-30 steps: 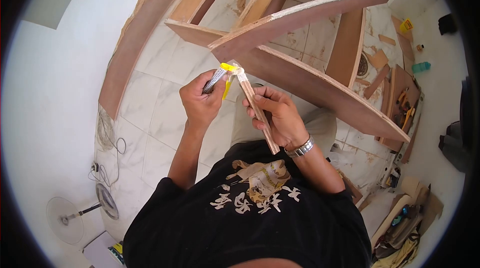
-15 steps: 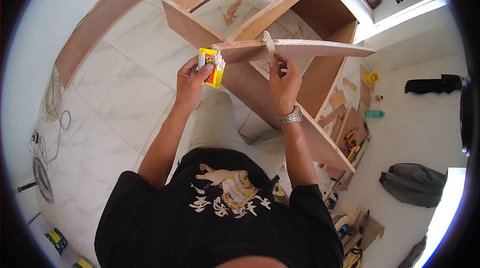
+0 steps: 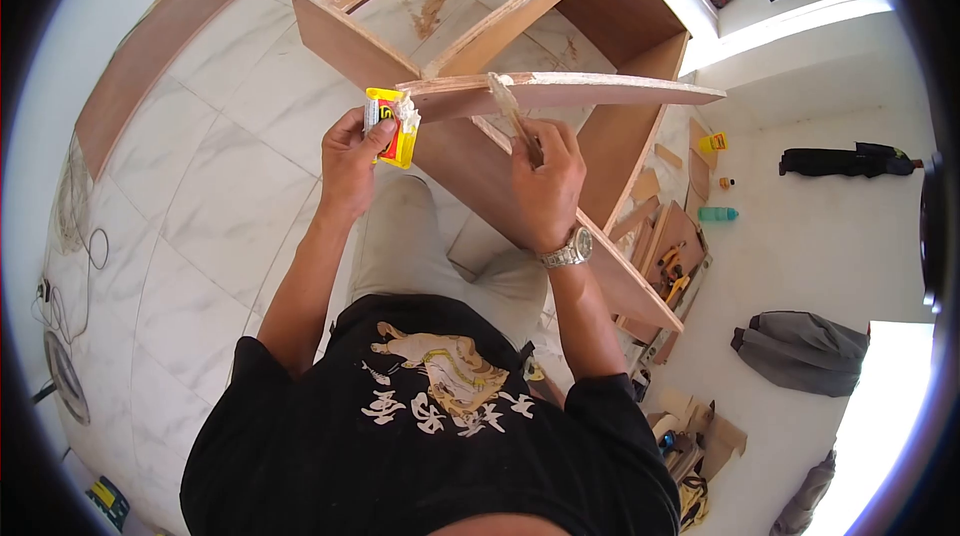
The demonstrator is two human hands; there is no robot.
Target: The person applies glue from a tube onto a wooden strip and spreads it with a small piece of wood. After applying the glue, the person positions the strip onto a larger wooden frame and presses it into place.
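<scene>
Head view: left hand (image 3: pixel 350 161) grips yellow packet (image 3: pixel 405 142), right hand (image 3: pixel 550 186) grips stick (image 3: pixel 507 108), its tip at edge of curved board (image 3: pixel 585 94), upper centre. Looks like spreading white paste (image 3: pixel 411 113); next stroke likely needs light pressure.

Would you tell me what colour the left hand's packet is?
The packet is mostly yellow, with red and white (head view).

The floor (image 3: pixel 215 211) is laid with white marbled tiles. On it, 1 open wooden frame (image 3: pixel 460 164) is set down, and brown dust (image 3: pixel 432 12) is spread within. Wood scraps (image 3: pixel 668 156) and 1 teal bottle (image 3: pixel 718 215) are left near the wall (image 3: pixel 790 261).
</scene>
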